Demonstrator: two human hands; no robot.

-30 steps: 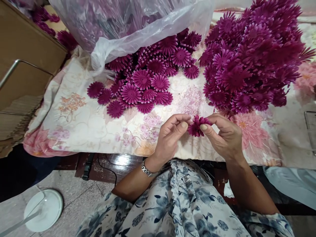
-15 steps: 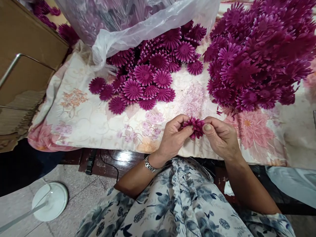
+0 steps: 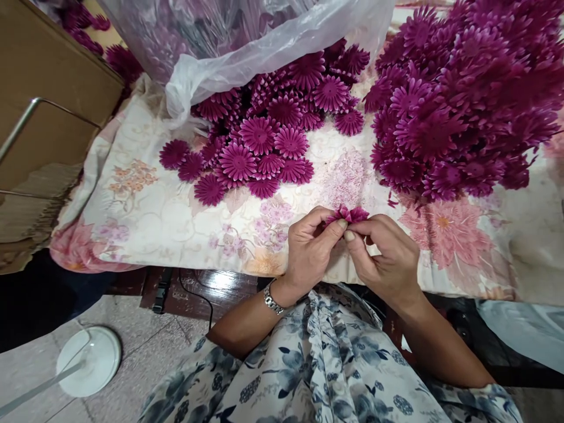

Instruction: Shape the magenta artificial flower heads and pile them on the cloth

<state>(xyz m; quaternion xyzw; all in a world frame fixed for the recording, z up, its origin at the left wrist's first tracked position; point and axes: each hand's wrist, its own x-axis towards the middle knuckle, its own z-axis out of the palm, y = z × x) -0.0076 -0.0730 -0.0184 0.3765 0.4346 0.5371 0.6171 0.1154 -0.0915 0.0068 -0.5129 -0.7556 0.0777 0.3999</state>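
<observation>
The left hand (image 3: 309,251) pinches a purple flower (image 3: 351,214) between thumb and fingers, and the right hand (image 3: 388,257) grips its near side, over the cloth-covered worktop (image 3: 176,232). Beyond, loose flowers (image 3: 264,138) spread beside a plastic bag (image 3: 207,76); a taller heap (image 3: 458,106) stands to the right.

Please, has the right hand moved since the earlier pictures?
Yes. The right hand has shifted slightly to the left, farther from the large pink flower printed on the tablecloth.
</observation>
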